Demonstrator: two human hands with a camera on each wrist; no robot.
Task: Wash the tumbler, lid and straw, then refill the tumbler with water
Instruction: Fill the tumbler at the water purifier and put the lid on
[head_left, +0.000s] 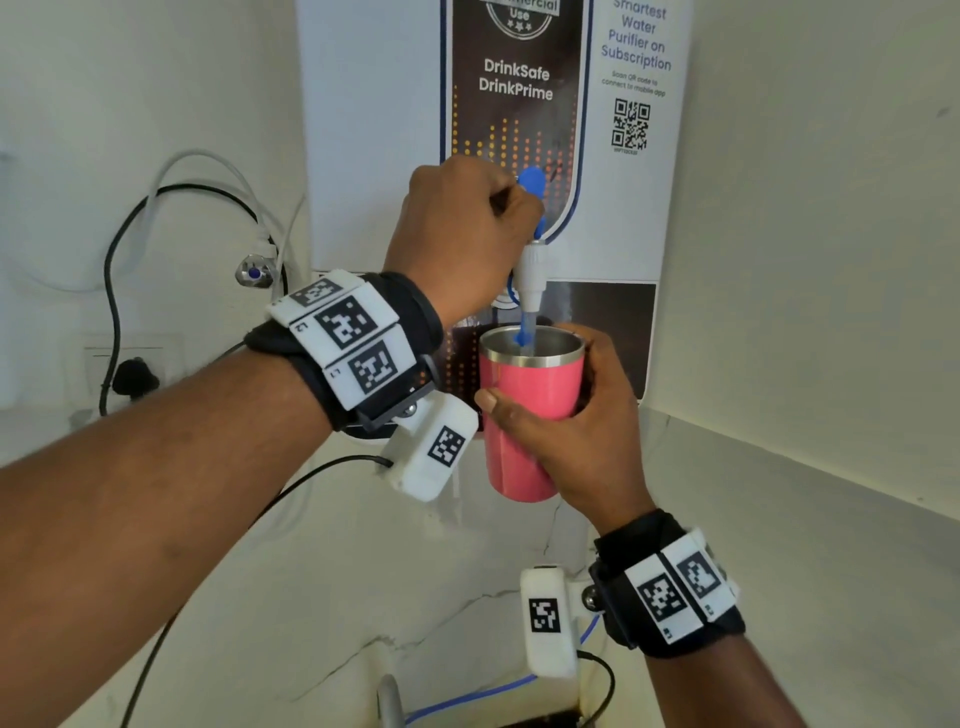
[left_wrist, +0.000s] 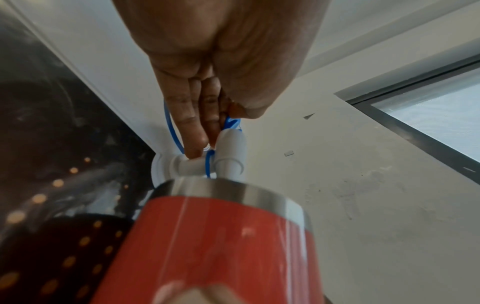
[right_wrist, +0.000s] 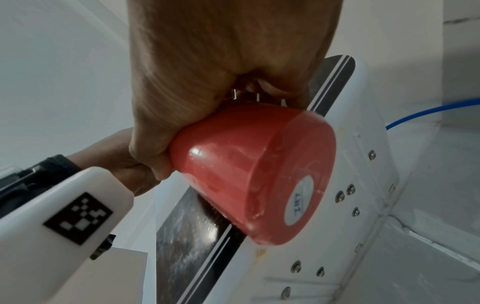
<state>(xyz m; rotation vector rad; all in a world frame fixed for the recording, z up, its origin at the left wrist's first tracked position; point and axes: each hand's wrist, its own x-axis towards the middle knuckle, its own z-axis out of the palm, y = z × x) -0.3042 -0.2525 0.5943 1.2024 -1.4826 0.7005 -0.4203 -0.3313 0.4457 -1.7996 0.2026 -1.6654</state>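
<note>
A white marbled counter (head_left: 363, 597) runs below plain off-white walls, meeting in a corner at the right. A wall-mounted water purifier (head_left: 639, 218) with a dark printed front panel hangs above the counter. To its left, black and white cables (head_left: 171, 208) loop down to a wall socket.

The pink tumbler (head_left: 524, 415), with a steel rim and no lid, is held upright in the air directly under the purifier's white tap (head_left: 531, 280); the tap's blue outlet tip sits inside the tumbler mouth. The right hand (head_left: 571, 431) has its fingers and thumb wrapped around the tumbler body. The left hand (head_left: 462, 239) is above it, its fingers (left_wrist: 197, 127) curled onto the blue tap lever (head_left: 532, 184), pinching it against the thumb.
</note>
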